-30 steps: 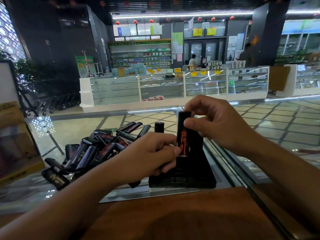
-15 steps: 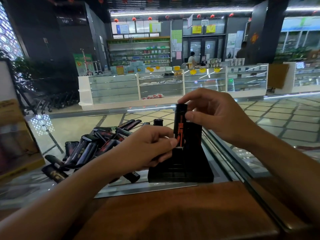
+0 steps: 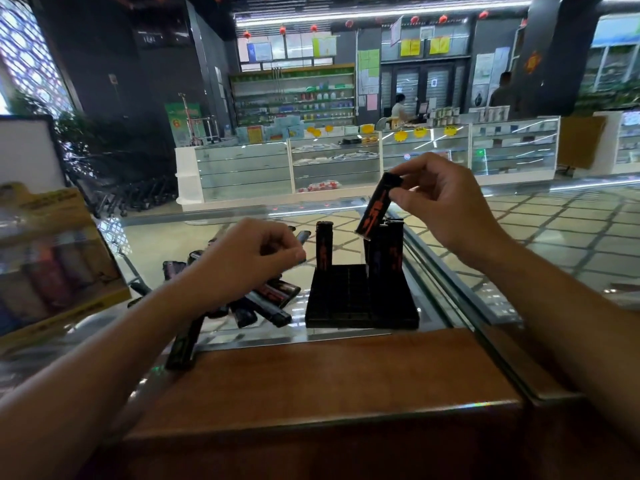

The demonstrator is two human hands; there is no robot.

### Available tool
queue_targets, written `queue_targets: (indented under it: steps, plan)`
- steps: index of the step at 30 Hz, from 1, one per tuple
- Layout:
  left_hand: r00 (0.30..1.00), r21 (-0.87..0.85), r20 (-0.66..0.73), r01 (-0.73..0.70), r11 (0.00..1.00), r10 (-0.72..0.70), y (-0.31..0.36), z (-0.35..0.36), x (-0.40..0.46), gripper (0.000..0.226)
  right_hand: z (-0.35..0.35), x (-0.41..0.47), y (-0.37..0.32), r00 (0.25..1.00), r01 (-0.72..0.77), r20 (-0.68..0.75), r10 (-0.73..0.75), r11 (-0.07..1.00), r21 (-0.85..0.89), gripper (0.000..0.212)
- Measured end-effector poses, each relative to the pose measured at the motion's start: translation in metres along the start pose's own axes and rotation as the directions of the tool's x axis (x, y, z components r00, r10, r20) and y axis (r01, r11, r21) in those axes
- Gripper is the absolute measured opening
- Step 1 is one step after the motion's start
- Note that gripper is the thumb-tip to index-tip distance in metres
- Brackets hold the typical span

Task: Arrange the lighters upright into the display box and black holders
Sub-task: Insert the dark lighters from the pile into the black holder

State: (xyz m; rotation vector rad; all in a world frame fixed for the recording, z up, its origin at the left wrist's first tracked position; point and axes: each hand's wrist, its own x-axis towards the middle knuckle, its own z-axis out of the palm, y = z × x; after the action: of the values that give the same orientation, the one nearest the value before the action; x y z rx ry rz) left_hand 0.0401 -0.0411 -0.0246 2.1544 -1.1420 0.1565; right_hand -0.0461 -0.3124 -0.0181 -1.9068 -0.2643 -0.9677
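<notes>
Lighters are going into the black holder [image 3: 360, 299] one at a time, and the step in hand looks like seating the lighter [image 3: 378, 209] that the right hand [image 3: 446, 206] is carrying. That hand is pinching the lighter's top end between thumb and fingertips, the other fingers loosely curled. The lighter is hanging tilted, its lower end pointing toward seven o'clock and hovering just above the cluster of upright lighters [image 3: 388, 251] already standing at the holder's one o'clock corner. To seat it well, the hand should probably be bringing the lighter vertical first, then lowering it straight into a free slot beside that cluster, so its base is not knocking the neighbours over. A light pinch near the top seems enough, since it is leaving the base free to find the slot.

One more upright lighter [image 3: 324, 245] is standing alone at the holder's eleven o'clock corner; the front rows are showing empty slots. The left hand [image 3: 249, 258] is hovering at nine o'clock of the holder, above the loose pile of lighters [image 3: 266, 299] lying on the glass counter [image 3: 145, 244], fingers curled with thumb meeting fingertips. Whether it is gripping a lighter there I cannot tell. The yellow display box [image 3: 52, 258] is sitting well apart at nine o'clock, blurred, already holding coloured lighters.
</notes>
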Motion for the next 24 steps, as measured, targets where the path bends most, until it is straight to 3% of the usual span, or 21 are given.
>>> queue_targets:
  steps: [3, 8, 11, 16, 24]
  plan:
    - [0.993, 0.167, 0.117, -0.015, 0.986, -0.005, 0.001, 0.010, -0.027, 0.008, 0.001, 0.000, -0.003, 1.000, -0.007, -0.029, 0.007, 1.000, 0.014, 0.018]
    - [0.984, 0.354, 0.120, -0.168, 0.920, 0.133, 0.009, 0.017, -0.054, 0.019, 0.018, 0.000, -0.015, 0.995, 0.081, 0.074, -0.069, 0.980, -0.184, 0.019]
    - [0.975, 0.375, 0.107, -0.221, 0.900, 0.195, 0.009, 0.019, -0.058, 0.022, 0.031, 0.001, -0.027, 0.971, 0.190, 0.207, -0.122, 0.916, -0.354, 0.019]
    - [0.961, 0.385, 0.088, -0.275, 0.881, 0.261, 0.005, 0.019, -0.058, 0.033, 0.048, 0.001, -0.029, 0.929, 0.304, 0.342, -0.142, 0.820, -0.484, 0.020]
    - [0.944, 0.388, 0.117, -0.330, 0.860, 0.309, -0.001, 0.018, -0.058, 0.037, 0.065, -0.007, -0.020, 0.877, 0.479, 0.383, -0.291, 0.600, -0.641, 0.027]
